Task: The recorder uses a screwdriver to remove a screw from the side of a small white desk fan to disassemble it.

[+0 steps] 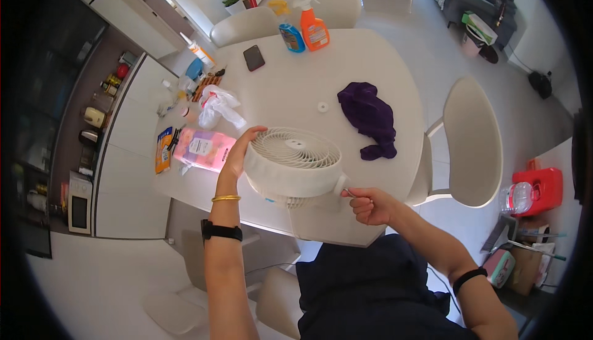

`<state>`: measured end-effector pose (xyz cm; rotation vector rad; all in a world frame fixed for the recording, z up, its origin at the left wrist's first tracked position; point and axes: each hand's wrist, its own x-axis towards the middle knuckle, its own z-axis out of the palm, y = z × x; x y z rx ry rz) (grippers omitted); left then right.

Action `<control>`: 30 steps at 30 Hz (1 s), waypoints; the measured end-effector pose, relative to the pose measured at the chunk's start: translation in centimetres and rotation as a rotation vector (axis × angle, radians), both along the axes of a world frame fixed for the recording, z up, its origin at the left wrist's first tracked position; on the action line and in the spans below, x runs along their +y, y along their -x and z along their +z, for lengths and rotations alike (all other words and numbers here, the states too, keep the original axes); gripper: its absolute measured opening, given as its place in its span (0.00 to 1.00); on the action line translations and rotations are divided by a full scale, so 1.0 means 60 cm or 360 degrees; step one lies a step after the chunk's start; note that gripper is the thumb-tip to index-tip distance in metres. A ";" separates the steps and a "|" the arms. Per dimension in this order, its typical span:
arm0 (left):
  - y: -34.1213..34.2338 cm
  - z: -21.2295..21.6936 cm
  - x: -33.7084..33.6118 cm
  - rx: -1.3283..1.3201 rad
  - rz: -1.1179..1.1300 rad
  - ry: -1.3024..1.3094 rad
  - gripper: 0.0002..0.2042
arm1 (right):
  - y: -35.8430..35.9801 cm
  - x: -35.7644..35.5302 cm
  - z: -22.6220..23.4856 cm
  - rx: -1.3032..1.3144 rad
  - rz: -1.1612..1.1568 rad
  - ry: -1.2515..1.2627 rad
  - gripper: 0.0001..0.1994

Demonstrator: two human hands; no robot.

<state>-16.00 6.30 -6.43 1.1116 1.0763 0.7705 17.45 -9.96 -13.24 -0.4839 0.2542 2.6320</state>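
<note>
A white round fan (296,161) with a spiral grille tilts upward at the table's near edge. My left hand (239,148) is closed on its left rim, fingers over the grille's edge and palm along the side. At the fan's right side, by the round pivot knob (340,183), my right hand (370,206) pinches a small thin metal piece (349,193). Its fingers are curled and hide most of that piece, so its kind cannot be made out. A small white round cap (322,107) lies on the table beyond the fan.
On the white table (278,93) lie a purple cloth (369,117), a pink tissue pack (204,148), a plastic bag (216,104) and a phone (253,58). Blue (291,36) and orange (315,31) spray bottles stand at the far edge. A chair (472,142) is at the right.
</note>
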 end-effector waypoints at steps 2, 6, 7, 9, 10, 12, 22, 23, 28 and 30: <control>-0.001 0.003 0.000 -0.0001 -0.0002 0.0006 0.19 | 0.011 -0.010 0.001 0.0073 -0.0205 -0.0041 0.10; -0.001 0.007 0.000 0.0021 -0.0023 -0.0015 0.19 | 0.026 -0.004 0.014 0.0023 -0.0248 0.0162 0.11; -0.001 0.007 0.000 0.0026 -0.0038 -0.0026 0.19 | 0.028 -0.003 0.016 0.0026 -0.0242 0.0183 0.11; 0.000 0.003 0.002 -0.0004 -0.0042 -0.0015 0.19 | 0.029 0.000 0.013 0.0025 -0.0225 0.0200 0.11; 0.000 0.001 0.004 -0.0030 -0.0056 -0.0004 0.19 | 0.026 0.000 0.006 0.0104 -0.0193 0.0157 0.12; 0.001 -0.003 0.006 -0.0023 -0.0052 -0.0017 0.19 | 0.026 0.001 0.003 0.0181 -0.0149 0.0115 0.13; 0.002 -0.001 0.008 0.0122 -0.0085 -0.0039 0.19 | 0.035 -0.007 0.025 -0.1883 -0.0244 -0.1673 0.14; 0.002 0.000 0.006 0.0124 -0.0092 -0.0038 0.19 | 0.037 -0.012 0.028 -0.2388 -0.0393 -0.2324 0.13; 0.002 -0.002 0.008 0.0017 -0.0078 -0.0047 0.19 | 0.015 0.004 0.026 -0.3078 -0.0582 -0.3474 0.11; -0.001 -0.004 0.009 0.0039 -0.0080 -0.0030 0.20 | 0.014 0.000 0.023 -0.3083 -0.0576 -0.3539 0.11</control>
